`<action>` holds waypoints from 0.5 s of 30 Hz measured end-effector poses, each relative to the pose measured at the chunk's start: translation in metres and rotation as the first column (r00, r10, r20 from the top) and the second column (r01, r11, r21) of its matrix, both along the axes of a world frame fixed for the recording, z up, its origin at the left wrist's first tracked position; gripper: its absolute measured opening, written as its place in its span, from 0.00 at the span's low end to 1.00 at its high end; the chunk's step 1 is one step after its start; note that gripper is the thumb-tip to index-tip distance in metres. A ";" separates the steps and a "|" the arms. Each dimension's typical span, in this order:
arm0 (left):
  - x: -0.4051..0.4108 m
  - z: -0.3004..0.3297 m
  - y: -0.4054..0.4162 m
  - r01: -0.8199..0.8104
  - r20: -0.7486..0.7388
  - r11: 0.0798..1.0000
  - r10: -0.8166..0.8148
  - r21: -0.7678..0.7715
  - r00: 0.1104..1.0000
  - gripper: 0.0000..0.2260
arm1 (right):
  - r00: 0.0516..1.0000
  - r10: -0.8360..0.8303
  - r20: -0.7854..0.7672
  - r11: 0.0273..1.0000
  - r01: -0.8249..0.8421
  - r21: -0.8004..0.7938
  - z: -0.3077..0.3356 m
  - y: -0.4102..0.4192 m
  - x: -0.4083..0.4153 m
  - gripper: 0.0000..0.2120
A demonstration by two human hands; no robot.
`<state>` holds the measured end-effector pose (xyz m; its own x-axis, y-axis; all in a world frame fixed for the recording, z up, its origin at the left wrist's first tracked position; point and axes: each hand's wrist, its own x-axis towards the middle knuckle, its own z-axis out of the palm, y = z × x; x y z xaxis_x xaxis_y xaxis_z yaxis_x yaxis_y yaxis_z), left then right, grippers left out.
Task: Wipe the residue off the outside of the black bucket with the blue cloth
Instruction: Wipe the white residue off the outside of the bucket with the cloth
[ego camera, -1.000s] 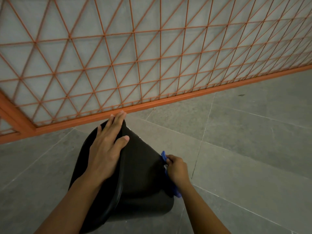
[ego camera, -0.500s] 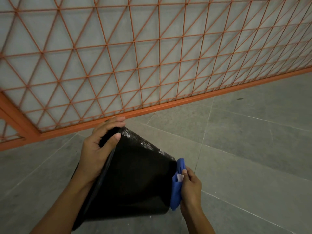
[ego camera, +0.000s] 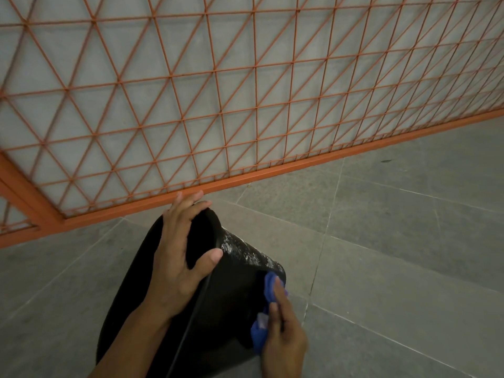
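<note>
The black bucket (ego camera: 229, 301) lies tilted on its side on the floor, its bottom end pointing right. White residue (ego camera: 240, 248) speckles its upper outer wall. My left hand (ego camera: 177, 257) grips the bucket's rim, fingers over the far edge and thumb on the near side. My right hand (ego camera: 283, 336) holds the blue cloth (ego camera: 268, 291) pressed against the bucket's bottom end. Most of the cloth is hidden behind my fingers.
Grey stone floor tiles (ego camera: 395, 255) stretch to the right and front. An orange metal lattice fence (ego camera: 218, 105) with a solid orange base rail (ego camera: 272, 173) runs just behind the bucket.
My left hand has shifted its grip on the rim and the bucket has turned a little. My right hand has slid the cloth along the bottom end.
</note>
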<state>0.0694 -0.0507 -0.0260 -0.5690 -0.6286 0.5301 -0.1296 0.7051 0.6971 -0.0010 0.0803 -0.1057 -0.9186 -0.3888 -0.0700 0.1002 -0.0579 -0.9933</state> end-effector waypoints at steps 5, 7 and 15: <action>0.003 0.008 -0.006 0.026 0.055 0.999 -0.024 -0.026 0.998 0.30 | 0.914 0.092 -0.395 0.977 -0.159 -0.141 0.050 -0.014 0.038 0.30; 0.005 0.011 -0.005 0.037 0.052 0.999 -0.036 -0.016 0.998 0.27 | 0.912 0.141 -0.385 0.963 -0.216 -0.159 0.058 -0.025 0.020 0.25; 0.013 0.003 -0.008 0.053 0.000 0.999 -0.053 0.004 0.999 0.28 | 0.877 0.238 -0.417 0.939 -0.317 -0.130 0.062 -0.030 0.021 0.18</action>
